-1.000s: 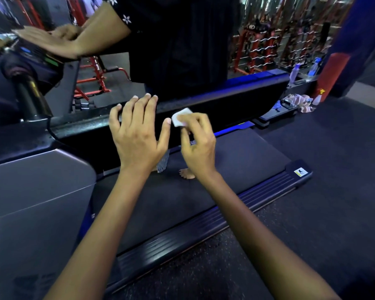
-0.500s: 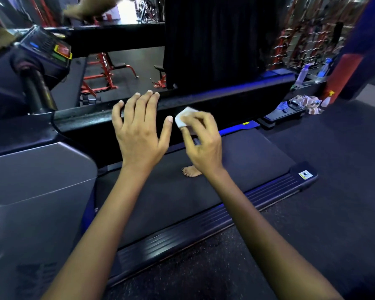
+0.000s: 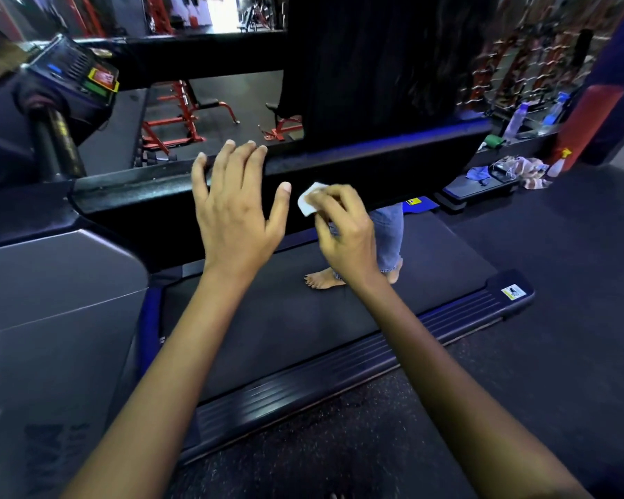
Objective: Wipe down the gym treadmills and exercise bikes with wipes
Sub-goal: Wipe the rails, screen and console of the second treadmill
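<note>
Two hands work at the black side handrail (image 3: 357, 163) of a treadmill. The left hand (image 3: 231, 210) is spread wide, fingers straight, its fingertips (image 3: 247, 147) lying over the rail's top edge. The right hand (image 3: 343, 235) pinches a small folded white wipe (image 3: 308, 203) between thumb and curled fingers, holding it against the rail's near face, just beside the left thumb.

The step in hand looks like wiping along this rail. To do it well, I would press the wipe flat instead of bunched at the fingertips (a pinched corner cleans only a thin stripe), then draw it in long overlapping passes along the top edge and down the near face. The left hand can steady the body, but it should shift aside so the patch under its fingers gets wiped too.

Another person stands barefoot on the treadmill belt (image 3: 447, 253), so strokes should stay on the rail and clear of them. The console (image 3: 76, 77) at upper left probably needs a pass as well, likely with a fresh side of the wipe.
</note>
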`<state>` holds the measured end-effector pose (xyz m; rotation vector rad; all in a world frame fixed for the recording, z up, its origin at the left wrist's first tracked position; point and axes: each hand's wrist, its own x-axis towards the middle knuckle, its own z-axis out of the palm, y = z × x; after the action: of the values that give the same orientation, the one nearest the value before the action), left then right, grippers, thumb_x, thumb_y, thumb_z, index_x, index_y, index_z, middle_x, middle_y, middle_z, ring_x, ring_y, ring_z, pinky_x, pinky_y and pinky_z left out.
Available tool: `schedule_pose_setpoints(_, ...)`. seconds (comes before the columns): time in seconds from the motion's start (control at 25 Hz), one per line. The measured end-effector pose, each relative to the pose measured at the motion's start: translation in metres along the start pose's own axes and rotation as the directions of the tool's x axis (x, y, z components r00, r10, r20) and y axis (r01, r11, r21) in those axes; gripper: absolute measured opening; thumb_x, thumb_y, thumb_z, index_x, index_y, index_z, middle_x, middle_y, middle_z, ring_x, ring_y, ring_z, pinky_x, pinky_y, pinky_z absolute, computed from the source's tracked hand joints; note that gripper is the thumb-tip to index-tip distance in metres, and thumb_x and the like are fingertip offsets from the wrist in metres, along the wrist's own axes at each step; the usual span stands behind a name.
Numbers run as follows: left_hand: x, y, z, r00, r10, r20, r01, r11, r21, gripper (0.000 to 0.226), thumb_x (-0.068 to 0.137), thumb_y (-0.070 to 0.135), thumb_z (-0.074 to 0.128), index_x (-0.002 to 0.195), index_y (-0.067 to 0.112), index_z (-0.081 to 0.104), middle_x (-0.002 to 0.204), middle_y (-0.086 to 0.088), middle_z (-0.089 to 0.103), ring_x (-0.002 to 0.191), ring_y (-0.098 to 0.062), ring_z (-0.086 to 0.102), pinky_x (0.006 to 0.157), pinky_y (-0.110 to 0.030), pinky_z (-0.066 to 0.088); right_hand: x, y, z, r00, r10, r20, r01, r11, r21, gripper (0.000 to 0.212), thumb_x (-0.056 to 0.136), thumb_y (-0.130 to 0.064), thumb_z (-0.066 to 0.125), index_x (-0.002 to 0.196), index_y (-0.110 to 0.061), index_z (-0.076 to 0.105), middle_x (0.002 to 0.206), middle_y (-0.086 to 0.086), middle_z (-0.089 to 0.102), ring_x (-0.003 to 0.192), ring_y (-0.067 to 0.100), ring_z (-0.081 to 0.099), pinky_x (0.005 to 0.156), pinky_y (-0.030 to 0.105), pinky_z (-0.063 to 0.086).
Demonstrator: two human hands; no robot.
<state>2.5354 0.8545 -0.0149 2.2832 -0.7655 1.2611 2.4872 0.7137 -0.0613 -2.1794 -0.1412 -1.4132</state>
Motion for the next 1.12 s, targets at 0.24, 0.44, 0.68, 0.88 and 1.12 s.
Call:
schedule_pose_setpoints(0.24,-0.002,0.006,0.016,0.998,0.051,-0.045,-0.046,0.992,0.118,0.046,0.093,0.04,0.049,0.127,0.009,0.057,0.13,-0.004,0.058,0.123,-0.024,0.048,0.108,-0.046,0.021,0.018,0.023,-0.017,0.952,0.222,-0.21,-0.207,0.974,0.088,0.018,0.078,0.011,0.054,0.088,0.003,0.067,0.09,0.015,0.057,0.08,0.019,0.056,0.068,0.032,0.048)
schedule_pose_setpoints(0.44,-0.003,0.008,0.027,0.99,0.03,-0.141,-0.01,0.99,0.142,0.044,0.093,0.041,0.047,0.122,0.01,0.059,0.124,-0.004,0.061,0.119,-0.02,0.046,0.106,-0.044,0.023,0.001,0.019,-0.015,1.0,-0.005,-0.013,0.006,0.998,0.06,0.015,0.081,0.005,0.061,0.092,0.001,0.069,0.097,0.012,0.06,0.09,0.024,0.059,0.075,0.027,0.048)
schedule_pose_setpoints(0.68,-0.002,0.014,0.026,0.988,-0.034,-0.147,0.046,0.996,0.082,0.043,0.092,0.04,0.047,0.121,0.01,0.059,0.124,-0.003,0.061,0.12,-0.019,0.043,0.108,-0.042,0.018,0.012,0.044,-0.031,0.955,0.206,-0.215,-0.194,0.978,0.075,0.017,0.08,0.004,0.056,0.087,0.001,0.071,0.09,0.014,0.061,0.086,0.016,0.057,0.076,0.021,0.047)
schedule_pose_setpoints(0.88,-0.003,0.024,0.031,0.979,-0.119,-0.167,0.13,0.99,0.055,0.045,0.093,0.042,0.045,0.12,0.01,0.059,0.124,-0.003,0.06,0.122,-0.019,0.042,0.111,-0.041,0.013,0.008,0.028,-0.021,0.998,0.049,-0.032,-0.044,0.992,0.121,0.02,0.076,0.012,0.062,0.089,0.0,0.07,0.092,0.008,0.059,0.091,0.017,0.058,0.077,0.021,0.047)
schedule_pose_setpoints(1.12,-0.001,0.03,0.032,0.98,-0.137,-0.146,0.15,0.985,0.084,0.046,0.092,0.044,0.047,0.121,0.011,0.059,0.124,-0.003,0.06,0.123,-0.019,0.041,0.111,-0.043,0.01,0.021,0.048,-0.035,0.941,0.266,-0.21,-0.238,0.96,0.146,0.018,0.077,0.013,0.057,0.084,0.002,0.069,0.086,0.009,0.056,0.079,0.009,0.052,0.07,0.017,0.044)
